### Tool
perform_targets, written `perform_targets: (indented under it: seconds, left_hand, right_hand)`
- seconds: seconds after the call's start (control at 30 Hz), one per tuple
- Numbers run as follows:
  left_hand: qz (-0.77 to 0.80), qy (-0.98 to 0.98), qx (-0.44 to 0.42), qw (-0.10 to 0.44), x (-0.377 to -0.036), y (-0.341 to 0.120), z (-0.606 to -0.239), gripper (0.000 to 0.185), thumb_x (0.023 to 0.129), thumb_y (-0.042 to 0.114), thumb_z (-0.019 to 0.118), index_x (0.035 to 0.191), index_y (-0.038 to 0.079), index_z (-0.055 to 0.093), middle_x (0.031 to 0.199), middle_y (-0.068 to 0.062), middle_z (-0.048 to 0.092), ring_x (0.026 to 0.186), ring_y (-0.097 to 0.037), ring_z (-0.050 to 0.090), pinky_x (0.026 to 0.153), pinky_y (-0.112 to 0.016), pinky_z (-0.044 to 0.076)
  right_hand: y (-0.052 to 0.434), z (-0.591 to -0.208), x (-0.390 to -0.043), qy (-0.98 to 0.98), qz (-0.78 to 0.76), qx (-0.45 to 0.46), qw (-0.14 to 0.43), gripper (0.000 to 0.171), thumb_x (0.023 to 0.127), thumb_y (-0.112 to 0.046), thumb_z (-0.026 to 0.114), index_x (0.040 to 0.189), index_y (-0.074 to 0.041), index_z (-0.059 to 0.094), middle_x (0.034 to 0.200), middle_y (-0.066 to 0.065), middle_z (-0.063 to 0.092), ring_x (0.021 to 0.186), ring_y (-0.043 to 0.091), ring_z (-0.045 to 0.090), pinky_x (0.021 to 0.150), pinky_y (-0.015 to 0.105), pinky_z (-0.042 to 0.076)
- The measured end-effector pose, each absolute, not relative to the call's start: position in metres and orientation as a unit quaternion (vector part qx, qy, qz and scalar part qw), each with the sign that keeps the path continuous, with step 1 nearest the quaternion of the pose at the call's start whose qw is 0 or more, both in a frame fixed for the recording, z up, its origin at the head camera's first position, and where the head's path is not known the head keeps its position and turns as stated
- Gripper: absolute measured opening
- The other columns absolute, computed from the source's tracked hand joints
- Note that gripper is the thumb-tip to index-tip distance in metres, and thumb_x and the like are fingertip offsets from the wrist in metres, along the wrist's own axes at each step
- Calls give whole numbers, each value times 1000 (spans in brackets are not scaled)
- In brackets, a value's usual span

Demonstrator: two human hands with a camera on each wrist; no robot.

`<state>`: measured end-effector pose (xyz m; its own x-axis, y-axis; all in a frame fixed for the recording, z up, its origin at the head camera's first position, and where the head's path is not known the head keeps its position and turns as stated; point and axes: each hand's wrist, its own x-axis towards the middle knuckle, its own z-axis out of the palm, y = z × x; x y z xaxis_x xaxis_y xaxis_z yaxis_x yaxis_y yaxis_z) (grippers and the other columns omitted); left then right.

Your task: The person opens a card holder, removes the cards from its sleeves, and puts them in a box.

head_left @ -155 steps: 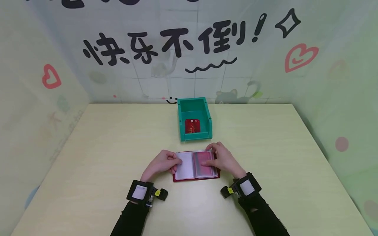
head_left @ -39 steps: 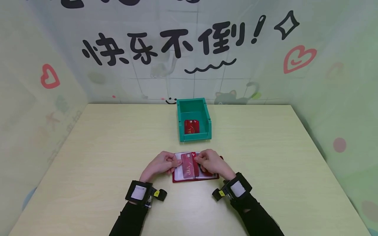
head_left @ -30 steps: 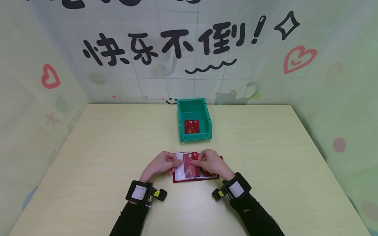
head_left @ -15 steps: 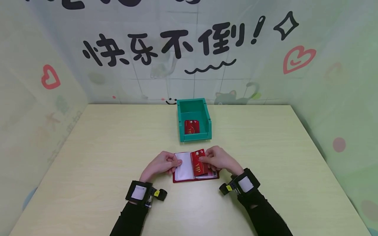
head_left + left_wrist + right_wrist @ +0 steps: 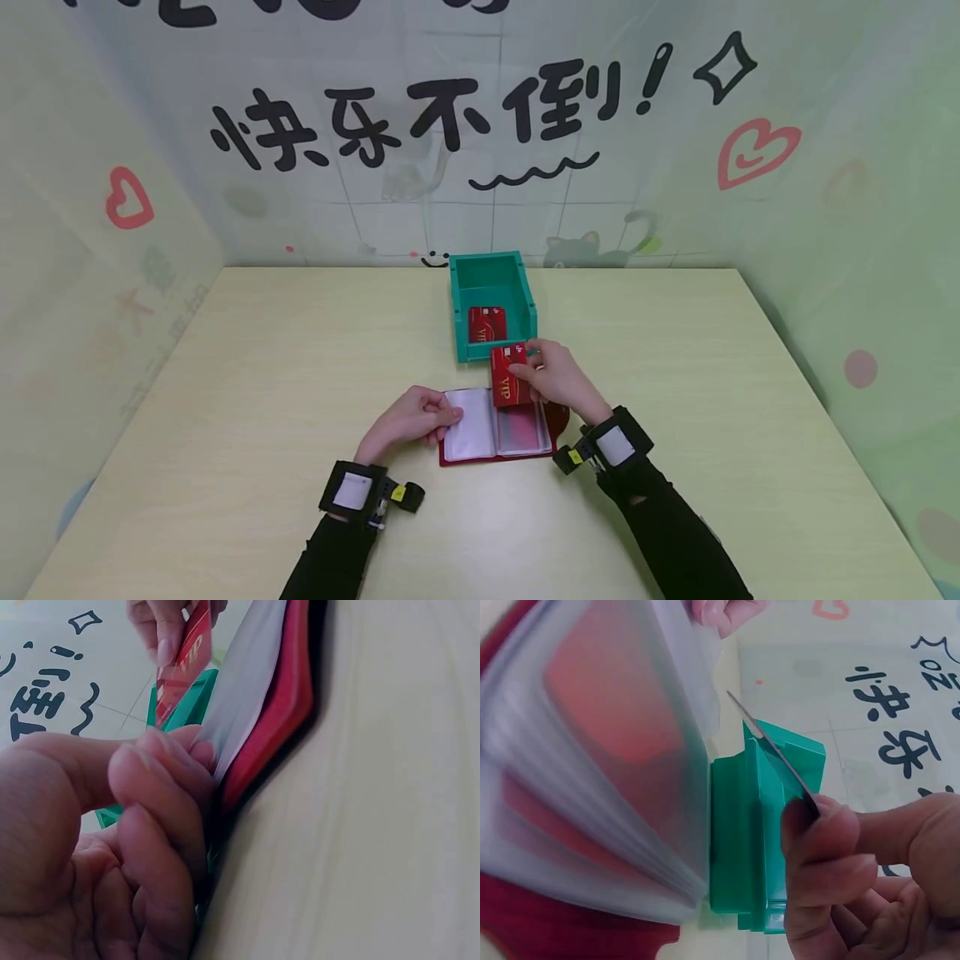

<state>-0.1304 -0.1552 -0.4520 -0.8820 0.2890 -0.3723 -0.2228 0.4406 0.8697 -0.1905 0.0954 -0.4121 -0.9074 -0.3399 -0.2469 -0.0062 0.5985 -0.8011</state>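
Note:
A small red card holder (image 5: 468, 429) with clear plastic sleeves lies spread on the table. My left hand (image 5: 414, 419) pinches its left pages between thumb and fingers, as the left wrist view confirms with the whitish sleeve edge (image 5: 244, 682) at the fingertips. My right hand (image 5: 558, 377) holds a red VIP card (image 5: 507, 385) by its right edge, above the top of the right page. In the right wrist view that card (image 5: 780, 761) appears nearly edge-on. Reddish colour shows through the sleeves (image 5: 615, 690) of the right page.
Behind the card holder stands a green plastic bin (image 5: 487, 285) with another red VIP card (image 5: 486, 324) inside. The raised card overlaps its front wall in the head view. The pale wooden table (image 5: 315, 350) runs back to a printed backdrop (image 5: 480, 167).
My right hand first reached over the sleeves, then drew the red VIP card out of the left page and carried it right and up toward the bin. My left hand has stayed put.

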Motion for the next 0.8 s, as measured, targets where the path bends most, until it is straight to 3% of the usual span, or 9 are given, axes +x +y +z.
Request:
perform_targets:
  seconds: [0.2, 0.33, 0.57, 0.8]
  left_hand:
    - [530, 811, 25, 246, -130, -156, -453, 26, 97, 22, 66, 80, 4, 64, 59, 2, 57, 50, -11, 50, 54, -21, 45]
    - [528, 813, 29, 244, -130, -156, -453, 26, 98, 22, 66, 79, 4, 63, 59, 3, 57, 49, -10, 49, 53, -21, 45]
    - [526, 814, 30, 245, -131, -156, -452, 26, 98, 22, 66, 78, 4, 63, 59, 3, 57, 49, -10, 49, 52, -21, 44]
    - [525, 814, 29, 246, -130, -156, -453, 26, 98, 22, 65, 79, 4, 63, 59, 3, 56, 49, -10, 49, 53, -20, 44]
  right_hand:
    - [84, -403, -206, 886, -432, -124, 109, 58, 99, -17, 64, 149, -2, 39, 94, 20, 66, 61, 20, 61, 57, 24, 50]
    - [76, -395, -220, 893, -423, -134, 81, 53, 101, -15, 61, 148, -4, 40, 106, 22, 68, 79, 26, 65, 66, 29, 56]
    - [58, -387, -243, 913, -377, -132, 85, 49, 102, -14, 59, 146, -2, 42, 119, 25, 65, 100, 34, 65, 83, 42, 60]
    - [42, -389, -261, 924, -348, -124, 99, 49, 102, -12, 57, 146, -1, 39, 140, 24, 57, 121, 37, 60, 99, 49, 56]
